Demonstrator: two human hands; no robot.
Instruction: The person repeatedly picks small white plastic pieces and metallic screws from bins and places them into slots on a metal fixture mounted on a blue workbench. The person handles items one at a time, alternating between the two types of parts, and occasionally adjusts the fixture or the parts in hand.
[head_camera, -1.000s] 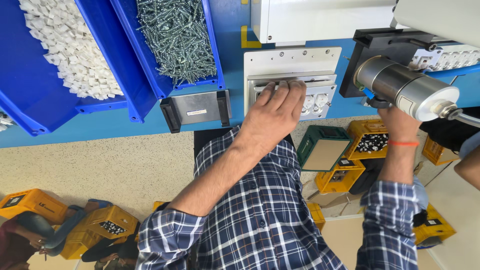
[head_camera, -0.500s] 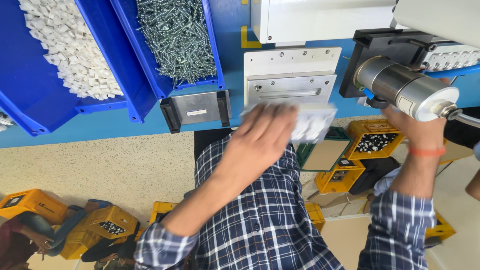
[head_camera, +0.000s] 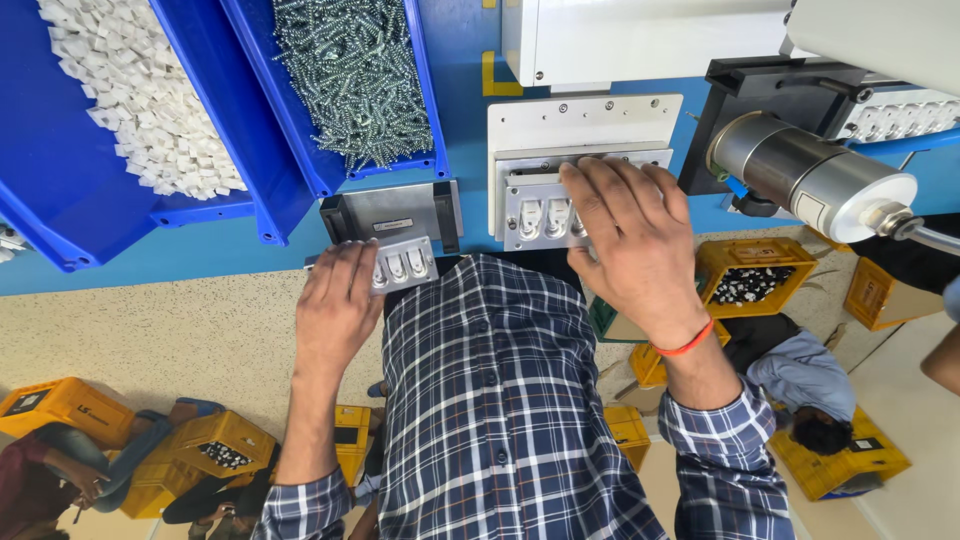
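My left hand (head_camera: 335, 305) grips a small white switch plate (head_camera: 402, 264) with three rocker switches, just below a grey metal block (head_camera: 390, 212) on the blue bench. My right hand (head_camera: 630, 235), with an orange band on its wrist, rests fingers-down on a second white switch plate (head_camera: 540, 215). That plate sits in a white fixture (head_camera: 585, 120), and the fingers hide its right half. My checked shirt fills the lower middle of the view.
A blue bin of white plastic parts (head_camera: 140, 100) and a blue bin of screws (head_camera: 350, 70) stand at the back left. A steel cylinder (head_camera: 810, 180) juts out to the right of the fixture. Yellow crates (head_camera: 750, 280) and other people (head_camera: 800, 380) are on the floor below.
My left hand lifted a switch plate off the fixture and carried it left to the grey block. My right hand came away from the steel cylinder onto the plate in the fixture.
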